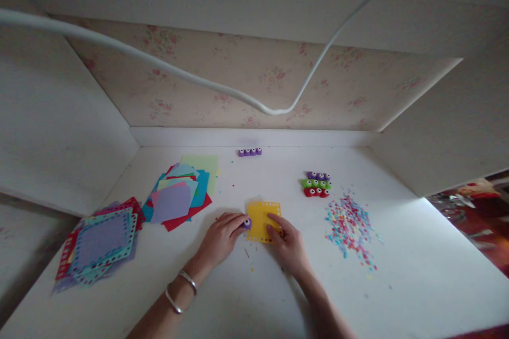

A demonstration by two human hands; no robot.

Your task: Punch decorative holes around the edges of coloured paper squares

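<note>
A yellow paper square lies at the middle of the white table, with small holes punched along its edges. Closed around a small purple craft punch, my left hand has it at the sheet's left edge. The punch has a round white-and-black button like an eye; its slot is hidden. My right hand grips the right side of the yellow sheet, thumb and index finger on top of it. Whether other fingers reach underneath cannot be seen.
On the left are a pile of plain coloured paper and a stack of hole-edged sheets. Several purple punches line up at the back. More punches stand right, near scattered paper confetti. A white cable hangs across above.
</note>
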